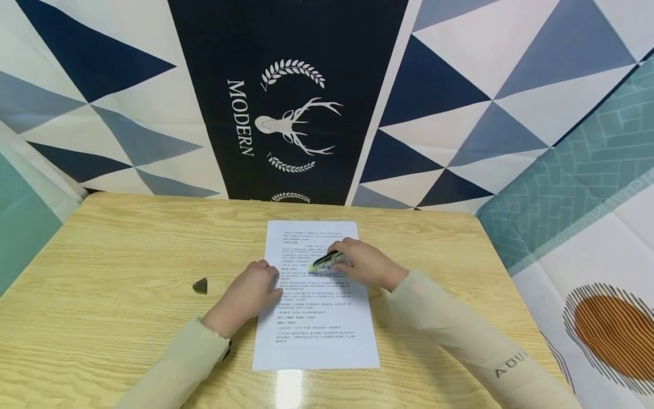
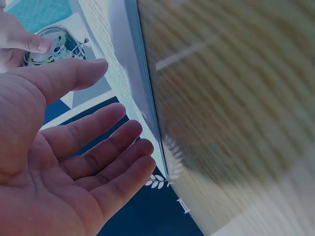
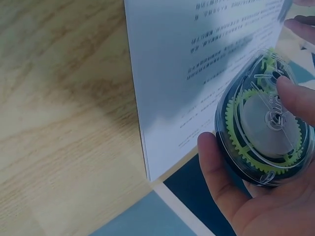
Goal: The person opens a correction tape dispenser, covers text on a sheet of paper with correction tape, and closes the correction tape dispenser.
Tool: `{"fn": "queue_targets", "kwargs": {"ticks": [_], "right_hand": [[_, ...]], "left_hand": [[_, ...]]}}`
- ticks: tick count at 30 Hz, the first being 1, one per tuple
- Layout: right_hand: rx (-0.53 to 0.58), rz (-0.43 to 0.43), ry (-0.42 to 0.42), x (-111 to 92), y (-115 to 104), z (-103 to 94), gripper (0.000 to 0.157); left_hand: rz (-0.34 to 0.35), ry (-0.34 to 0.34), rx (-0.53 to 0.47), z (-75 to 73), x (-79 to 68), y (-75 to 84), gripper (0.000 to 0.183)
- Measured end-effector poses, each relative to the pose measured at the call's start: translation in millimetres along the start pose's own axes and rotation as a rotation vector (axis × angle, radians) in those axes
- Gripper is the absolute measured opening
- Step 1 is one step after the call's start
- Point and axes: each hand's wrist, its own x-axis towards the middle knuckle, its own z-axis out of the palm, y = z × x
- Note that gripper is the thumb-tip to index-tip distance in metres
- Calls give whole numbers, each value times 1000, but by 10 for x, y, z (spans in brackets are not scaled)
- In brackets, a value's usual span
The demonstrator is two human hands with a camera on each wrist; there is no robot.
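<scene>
A correction tape dispenser, clear-cased with yellow-green gear wheels inside, is gripped between the thumb and fingers of my right hand. In the head view its tip is at the printed text on a white sheet of paper, around the middle of the page. The right wrist view shows the sheet lying on top of others in a thin stack. My left hand lies at the sheet's left edge with its fingertips on or beside the paper; in the left wrist view its fingers are extended and relaxed, holding nothing.
A small dark cap-like piece lies on the wooden table, left of my left hand. Behind the table hangs a patterned cloth with triangles and a deer head. Another patterned cloth is at the right.
</scene>
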Motion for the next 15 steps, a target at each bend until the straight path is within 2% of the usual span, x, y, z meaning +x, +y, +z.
{"fn": "queue_targets", "kwargs": {"ticks": [15], "right_hand": [[28, -23, -3, -208, -116, 65, 29]], "left_hand": [[13, 5, -70, -6, -131, 90, 36]]}}
